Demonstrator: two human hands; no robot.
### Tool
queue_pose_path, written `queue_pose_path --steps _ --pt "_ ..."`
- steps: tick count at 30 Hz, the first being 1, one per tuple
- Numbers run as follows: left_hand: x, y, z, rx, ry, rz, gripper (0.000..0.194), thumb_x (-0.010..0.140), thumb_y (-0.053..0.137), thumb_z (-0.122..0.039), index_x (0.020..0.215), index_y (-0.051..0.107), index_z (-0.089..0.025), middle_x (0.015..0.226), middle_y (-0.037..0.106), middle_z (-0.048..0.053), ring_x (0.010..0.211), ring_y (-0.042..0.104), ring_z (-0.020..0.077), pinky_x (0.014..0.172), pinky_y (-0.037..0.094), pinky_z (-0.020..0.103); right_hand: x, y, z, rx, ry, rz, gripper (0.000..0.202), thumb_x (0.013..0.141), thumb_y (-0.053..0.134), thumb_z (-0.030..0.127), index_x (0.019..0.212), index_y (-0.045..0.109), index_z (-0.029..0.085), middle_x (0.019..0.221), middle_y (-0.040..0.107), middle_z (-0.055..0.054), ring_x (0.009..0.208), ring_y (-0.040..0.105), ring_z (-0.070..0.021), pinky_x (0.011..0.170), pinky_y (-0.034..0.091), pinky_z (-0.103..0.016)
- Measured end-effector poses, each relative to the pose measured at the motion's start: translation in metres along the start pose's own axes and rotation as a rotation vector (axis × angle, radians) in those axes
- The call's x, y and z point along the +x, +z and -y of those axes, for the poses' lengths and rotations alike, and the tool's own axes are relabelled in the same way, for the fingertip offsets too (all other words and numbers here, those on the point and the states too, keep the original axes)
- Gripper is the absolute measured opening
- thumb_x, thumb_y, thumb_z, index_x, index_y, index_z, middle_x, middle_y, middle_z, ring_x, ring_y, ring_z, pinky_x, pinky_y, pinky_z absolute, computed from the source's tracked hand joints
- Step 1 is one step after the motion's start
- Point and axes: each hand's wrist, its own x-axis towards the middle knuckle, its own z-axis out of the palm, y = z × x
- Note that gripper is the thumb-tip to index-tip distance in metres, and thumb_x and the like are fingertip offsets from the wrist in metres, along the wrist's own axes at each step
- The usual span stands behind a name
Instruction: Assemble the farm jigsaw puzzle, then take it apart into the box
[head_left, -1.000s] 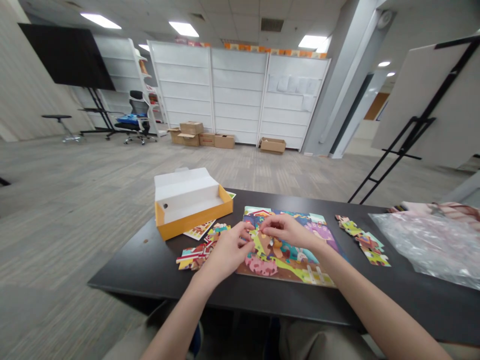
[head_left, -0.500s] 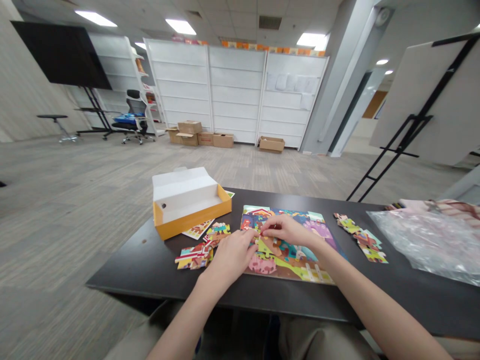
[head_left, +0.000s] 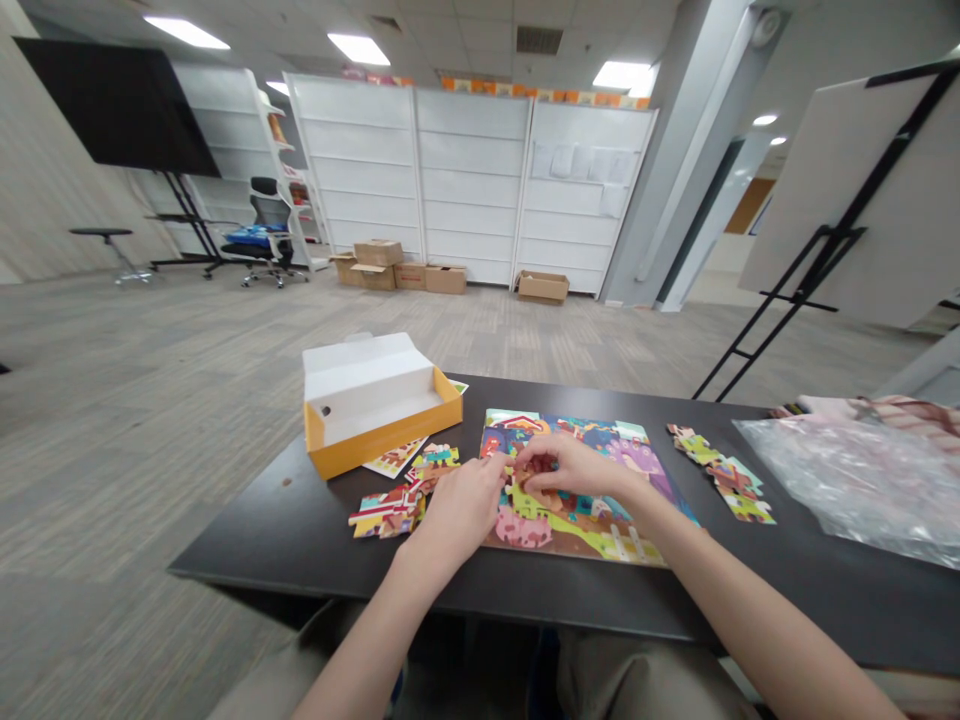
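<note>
A colourful jigsaw puzzle board (head_left: 589, 545) with animal pictures lies on the black table, largely filled with pieces. My left hand (head_left: 465, 502) rests over the board's left part, fingers stretched forward onto the pieces and thumb mostly hidden. Close beside it, my right hand (head_left: 574, 467) bends over the middle of the board, with thumb and forefinger apart. Whether a small piece lies beneath the fingertips is hidden. Loose joined puzzle pieces (head_left: 388, 510) lie left of my left hand. Further joined pieces (head_left: 739, 480) are to the right of the board.
An open yellow box (head_left: 386, 437) with a white inside stands at the table's (head_left: 300, 535) back left, partly over printed cards (head_left: 397, 459). Crumpled clear plastic (head_left: 862, 490) covers the right side. Beyond the table are cardboard boxes (head_left: 379, 265), an office chair (head_left: 268, 225) and an easel board (head_left: 847, 190).
My right thumb and fingers have parted from a pinch and moved slightly down. My left fingers have drawn a little to the left. The box and loose pieces stay put.
</note>
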Motion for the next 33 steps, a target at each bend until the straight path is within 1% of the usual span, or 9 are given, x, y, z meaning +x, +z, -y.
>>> queue_pose_path --steps 4,13,15,19,21,24,27,30,33 --pt "0.001 -0.002 -0.001 0.021 0.009 0.018 0.028 0.1 0.043 -0.017 0.122 0.059 -0.025 0.097 0.071 0.007 0.093 0.069 0.0237 0.078 0.051 0.032 -0.003 -0.004 0.001 -0.074 0.01 0.046 0.029 0.077 0.078 0.027 0.104 0.073 0.019 0.101 0.07 -0.004 0.09 0.063 -0.0191 0.081 0.05 -0.029" --pt "-0.003 -0.008 -0.004 0.043 -0.009 0.047 0.029 0.1 0.042 -0.021 0.122 0.06 -0.025 0.096 0.069 0.008 0.089 0.069 0.0244 0.074 0.051 0.032 -0.006 -0.007 0.002 -0.166 -0.046 0.11 0.041 0.078 0.079 0.027 0.119 0.072 0.024 0.113 0.066 -0.006 0.102 0.062 -0.0222 0.093 0.048 -0.034" --pt "-0.003 -0.008 -0.003 0.048 -0.003 0.05 0.029 0.1 0.042 -0.02 0.123 0.06 -0.025 0.096 0.069 0.008 0.09 0.069 0.0243 0.075 0.051 0.032 -0.006 -0.008 0.001 -0.174 -0.05 0.085 0.041 0.078 0.079 0.031 0.118 0.071 0.024 0.114 0.066 -0.006 0.103 0.062 -0.0227 0.093 0.048 -0.035" --pt "-0.003 -0.009 -0.003 0.056 0.011 0.028 0.031 0.1 0.04 -0.019 0.124 0.06 -0.025 0.094 0.069 0.007 0.088 0.069 0.0239 0.074 0.051 0.032 -0.004 -0.009 -0.006 -0.219 -0.06 -0.074 0.02 0.091 0.065 0.03 0.107 0.072 0.021 0.107 0.068 -0.008 0.1 0.063 -0.0221 0.093 0.049 -0.038" --pt "-0.005 -0.011 -0.004 0.041 0.051 0.01 0.029 0.1 0.042 -0.018 0.121 0.061 -0.023 0.097 0.07 0.007 0.092 0.068 0.0236 0.077 0.051 0.033 -0.002 -0.006 -0.011 -0.271 -0.062 -0.146 0.018 0.094 0.057 0.021 0.104 0.073 0.021 0.108 0.068 -0.009 0.101 0.063 -0.0219 0.093 0.049 -0.039" --pt "-0.009 -0.013 -0.008 -0.012 0.209 0.002 0.019 0.098 0.051 -0.021 0.11 0.066 -0.023 0.105 0.071 0.006 0.103 0.064 0.0229 0.086 0.051 0.033 0.0 0.0 -0.015 -0.359 -0.091 -0.158 0.027 0.093 0.053 0.011 0.104 0.075 0.02 0.112 0.067 -0.01 0.105 0.063 -0.0226 0.095 0.049 -0.04" --pt "-0.014 -0.009 -0.011 -0.009 0.328 0.026 0.014 0.096 0.058 -0.027 0.1 0.07 -0.023 0.107 0.071 0.004 0.106 0.061 0.0227 0.091 0.05 0.034 -0.001 0.002 -0.015 -0.442 -0.094 -0.152 0.025 0.093 0.056 0.015 0.106 0.076 0.021 0.116 0.068 -0.011 0.108 0.063 -0.0249 0.097 0.049 -0.043" --pt "-0.017 -0.003 -0.013 0.046 0.354 0.004 0.018 0.097 0.058 -0.031 0.103 0.071 -0.021 0.107 0.071 0.005 0.107 0.061 0.0231 0.088 0.05 0.034 -0.002 0.003 -0.012 -0.464 -0.093 -0.164 0.022 0.094 0.058 0.019 0.105 0.077 0.022 0.117 0.068 -0.011 0.107 0.063 -0.0252 0.096 0.049 -0.043" --pt "-0.018 0.001 -0.013 0.085 0.369 -0.019 0.018 0.098 0.057 -0.031 0.104 0.071 -0.02 0.107 0.07 0.005 0.106 0.06 0.0228 0.085 0.05 0.035 -0.001 0.004 -0.013 -0.422 -0.147 -0.152 0.025 0.094 0.055 0.016 0.105 0.077 0.021 0.115 0.067 -0.01 0.106 0.063 -0.0221 0.095 0.05 -0.038"
